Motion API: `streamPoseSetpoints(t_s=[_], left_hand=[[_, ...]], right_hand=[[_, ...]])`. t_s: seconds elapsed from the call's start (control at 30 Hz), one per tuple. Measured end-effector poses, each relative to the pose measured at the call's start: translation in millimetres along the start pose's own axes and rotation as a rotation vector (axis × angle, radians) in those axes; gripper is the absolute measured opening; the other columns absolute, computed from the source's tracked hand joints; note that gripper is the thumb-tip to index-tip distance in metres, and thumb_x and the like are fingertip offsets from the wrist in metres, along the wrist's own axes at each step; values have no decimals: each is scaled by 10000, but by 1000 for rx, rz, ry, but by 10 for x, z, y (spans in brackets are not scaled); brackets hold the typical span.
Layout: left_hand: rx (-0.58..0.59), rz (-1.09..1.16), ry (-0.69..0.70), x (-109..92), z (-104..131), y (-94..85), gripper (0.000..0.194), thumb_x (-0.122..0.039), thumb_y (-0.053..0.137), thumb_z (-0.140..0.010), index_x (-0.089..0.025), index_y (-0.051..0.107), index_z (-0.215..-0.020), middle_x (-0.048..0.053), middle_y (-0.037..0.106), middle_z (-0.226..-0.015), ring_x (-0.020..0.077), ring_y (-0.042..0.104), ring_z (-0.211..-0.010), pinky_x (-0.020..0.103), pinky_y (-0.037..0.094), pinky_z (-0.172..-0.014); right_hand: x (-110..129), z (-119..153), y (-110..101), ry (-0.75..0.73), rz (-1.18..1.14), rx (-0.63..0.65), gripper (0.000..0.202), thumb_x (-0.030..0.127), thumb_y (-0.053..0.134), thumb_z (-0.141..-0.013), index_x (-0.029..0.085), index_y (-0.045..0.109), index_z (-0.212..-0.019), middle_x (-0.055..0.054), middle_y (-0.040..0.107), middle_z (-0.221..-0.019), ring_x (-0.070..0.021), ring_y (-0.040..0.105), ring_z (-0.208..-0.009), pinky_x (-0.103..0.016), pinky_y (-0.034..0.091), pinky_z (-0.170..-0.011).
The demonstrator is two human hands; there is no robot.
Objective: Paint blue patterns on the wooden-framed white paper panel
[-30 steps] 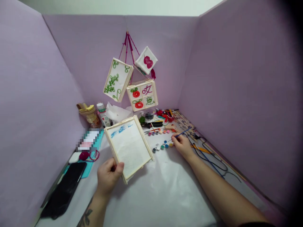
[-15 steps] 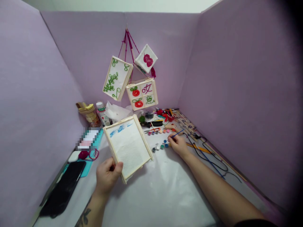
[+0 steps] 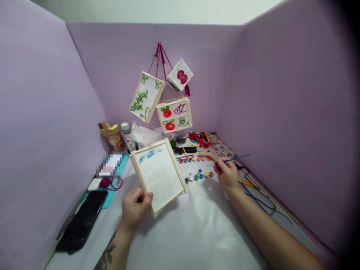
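My left hand [image 3: 136, 206] grips the lower left edge of a wooden-framed white panel [image 3: 161, 182], thumb on the front. The panel is tilted above the table and carries blue paint dabs [image 3: 149, 154] near its top edge. My right hand [image 3: 227, 174] pinches a thin blue paintbrush [image 3: 239, 157], whose tip points left. Small paint pots [image 3: 196, 176] in several colours stand on the table between the panel and my right hand. Behind them is another row of little pots [image 3: 192, 159].
Framed pictures [image 3: 174, 115] hang on magenta cords at the back wall. At the left lie a black phone [image 3: 84, 221], a turquoise mat [image 3: 108, 201] and magenta yarn [image 3: 105, 183]. A tub [image 3: 114, 138] and a bottle [image 3: 128, 138] stand behind. Black cable [image 3: 260, 200] runs along the right.
My right hand has lifted away from the paint pots and moved right with the brush, uncovering yellow and red pots. The view has shifted slightly; my left hand still holds the panel.
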State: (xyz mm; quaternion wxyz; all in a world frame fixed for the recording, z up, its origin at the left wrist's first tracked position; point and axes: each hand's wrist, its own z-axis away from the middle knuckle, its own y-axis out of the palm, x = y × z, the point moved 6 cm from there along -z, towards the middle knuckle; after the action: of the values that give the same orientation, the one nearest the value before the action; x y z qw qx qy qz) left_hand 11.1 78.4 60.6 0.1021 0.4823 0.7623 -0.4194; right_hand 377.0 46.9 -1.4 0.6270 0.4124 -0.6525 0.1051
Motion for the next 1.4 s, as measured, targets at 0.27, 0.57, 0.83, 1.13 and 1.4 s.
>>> streamPoseSetpoints(t_s=[0.27, 0.57, 0.83, 1.13, 1.4], left_hand=[[-23, 4, 22, -28, 14, -7, 397, -328, 523, -803, -186, 338, -482, -57, 333, -444, 64, 346, -404, 184, 274, -395], [-6, 20, 46, -48, 35, 6, 386, -307, 512, -807, -185, 319, -496, -55, 331, -454, 59, 349, -412, 172, 279, -405], [11, 23, 9, -45, 22, -8, 385, -314, 512, -790, -189, 310, -488, -52, 334, -443, 61, 344, -402, 174, 274, -395], [12, 41, 13, -77, -1, -8, 370, -291, 515, -780, -191, 314, -486, -52, 335, -439, 65, 343, -398, 183, 271, -394], [37, 45, -49, -16, 16, 20, 384, -347, 508, -776, -194, 318, -480, -47, 340, -438, 72, 349, -402, 191, 283, -398]], right_hand=[[872, 383, 1396, -305, -179, 318, 90, 291, 638, -806, 213, 630, -849, 14, 612, -701, -92, 541, -573, -227, 431, -544], [671, 598, 1718, -569, 15, 176, 68, 269, 615, -838, 211, 610, -873, -1, 622, -772, -133, 596, -663, -274, 481, -631], [589, 554, 1751, -580, 98, 193, 53, 266, 615, -838, 214, 609, -829, 12, 606, -730, -126, 574, -634, -271, 458, -616], [684, 602, 1823, -629, 219, 342, 98, 269, 599, -845, 209, 629, -773, -12, 607, -712, -151, 564, -678, -300, 444, -640], [678, 600, 1850, -619, 263, 361, 94, 272, 591, -848, 205, 634, -797, -12, 619, -724, -145, 561, -665, -290, 434, -623]])
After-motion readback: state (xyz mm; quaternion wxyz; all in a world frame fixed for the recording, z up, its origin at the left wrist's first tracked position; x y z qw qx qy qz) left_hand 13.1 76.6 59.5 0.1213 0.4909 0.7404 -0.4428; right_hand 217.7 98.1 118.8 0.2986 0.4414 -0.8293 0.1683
